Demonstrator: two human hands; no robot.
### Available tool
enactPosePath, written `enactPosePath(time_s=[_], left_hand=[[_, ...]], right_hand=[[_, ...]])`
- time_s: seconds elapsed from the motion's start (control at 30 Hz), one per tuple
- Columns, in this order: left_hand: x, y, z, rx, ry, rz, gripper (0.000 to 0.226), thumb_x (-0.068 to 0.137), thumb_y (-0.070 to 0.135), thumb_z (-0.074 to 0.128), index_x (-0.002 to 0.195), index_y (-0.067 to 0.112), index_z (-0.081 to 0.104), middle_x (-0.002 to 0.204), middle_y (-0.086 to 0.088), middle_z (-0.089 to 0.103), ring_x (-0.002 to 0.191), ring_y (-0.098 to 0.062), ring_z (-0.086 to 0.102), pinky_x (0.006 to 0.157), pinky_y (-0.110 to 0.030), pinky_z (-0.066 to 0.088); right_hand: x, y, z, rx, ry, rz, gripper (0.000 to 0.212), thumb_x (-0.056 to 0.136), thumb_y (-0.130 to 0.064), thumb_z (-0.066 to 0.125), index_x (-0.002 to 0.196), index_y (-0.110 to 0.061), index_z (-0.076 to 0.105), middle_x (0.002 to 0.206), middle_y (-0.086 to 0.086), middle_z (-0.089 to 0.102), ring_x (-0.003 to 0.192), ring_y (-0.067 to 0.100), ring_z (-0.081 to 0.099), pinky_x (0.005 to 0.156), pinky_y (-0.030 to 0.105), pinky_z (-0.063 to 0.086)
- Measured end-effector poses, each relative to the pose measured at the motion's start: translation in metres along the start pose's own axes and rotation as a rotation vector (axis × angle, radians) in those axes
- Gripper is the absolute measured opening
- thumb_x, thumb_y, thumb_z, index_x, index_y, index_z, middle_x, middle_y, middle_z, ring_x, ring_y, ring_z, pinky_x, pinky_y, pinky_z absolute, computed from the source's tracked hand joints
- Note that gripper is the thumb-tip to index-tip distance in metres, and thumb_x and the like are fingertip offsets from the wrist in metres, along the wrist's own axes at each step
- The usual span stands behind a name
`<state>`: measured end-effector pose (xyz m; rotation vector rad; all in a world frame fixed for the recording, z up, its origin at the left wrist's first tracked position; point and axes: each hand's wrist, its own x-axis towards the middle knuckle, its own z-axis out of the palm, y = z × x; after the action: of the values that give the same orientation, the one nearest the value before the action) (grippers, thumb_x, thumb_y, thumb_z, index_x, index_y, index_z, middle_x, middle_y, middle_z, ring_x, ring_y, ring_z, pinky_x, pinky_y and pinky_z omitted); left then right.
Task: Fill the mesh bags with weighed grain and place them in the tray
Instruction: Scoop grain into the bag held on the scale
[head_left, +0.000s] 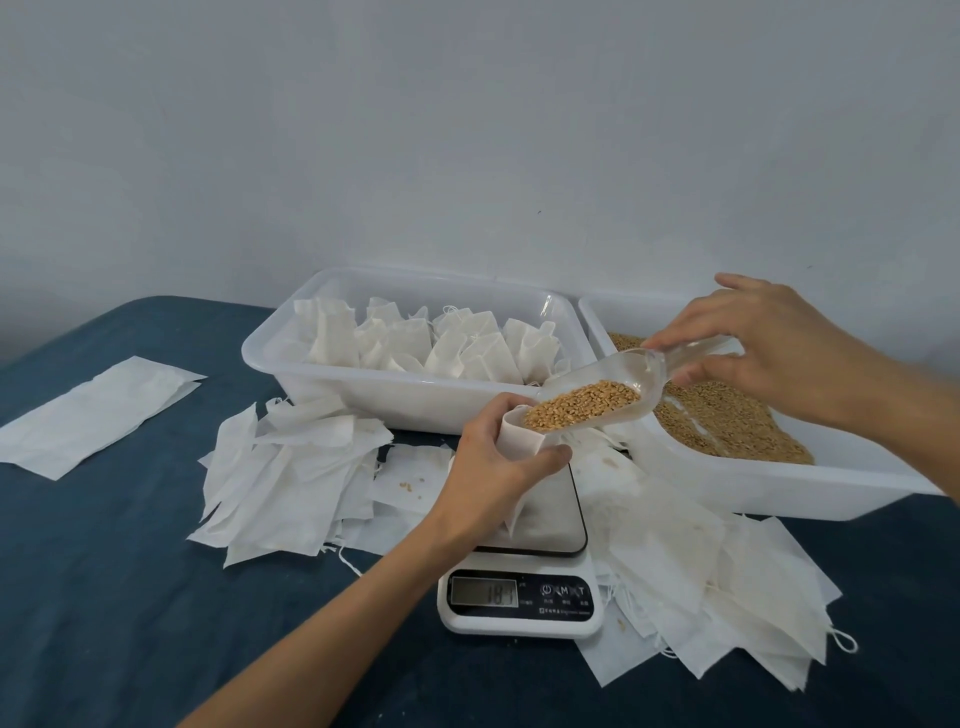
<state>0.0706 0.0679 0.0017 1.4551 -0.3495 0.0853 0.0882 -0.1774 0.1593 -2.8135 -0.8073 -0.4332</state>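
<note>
At far left, one flat sheet (93, 413) lay alone on the blue counter (104, 597). Right of it, a heap of empty mesh bags (291, 483) awaited filling. Behind that heap, the tray (363, 389) already held roughly a dozen filled bags (441, 345), so a good share of the work appeared done. At centre, your left hand (493, 467) gripped the open mesh bag (522, 434) over the scale (519, 597), whose blurred display seemed to read 181. Your right hand (769, 343) pinched the handle of the clear scoop (597, 400), loaded with grain and tipped at the bag's mouth. More empty bags (701, 582) lay to the right, in front of the grain bin (753, 478). In my judgement, many bags remained.
</note>
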Motion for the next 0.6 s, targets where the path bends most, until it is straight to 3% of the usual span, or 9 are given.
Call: enactPosePath(time_s=[0.6], left_hand=[[-0.0001,0.0011,0.0006,0.01,0.016,-0.009,0.03,0.085,0.017,0.084,0.107,0.029,0.068,0.099,-0.001,0.079,0.078,-0.011,0.07,0.068,-0.02,0.053]], right_hand=[[-0.0028,0.0029,0.004,0.005,0.008,0.001,0.036,0.082,-0.022,0.08,0.113,-0.038,0.072,0.104,-0.022,0.07,0.109,0.001,0.058,0.123,0.031,0.013]])
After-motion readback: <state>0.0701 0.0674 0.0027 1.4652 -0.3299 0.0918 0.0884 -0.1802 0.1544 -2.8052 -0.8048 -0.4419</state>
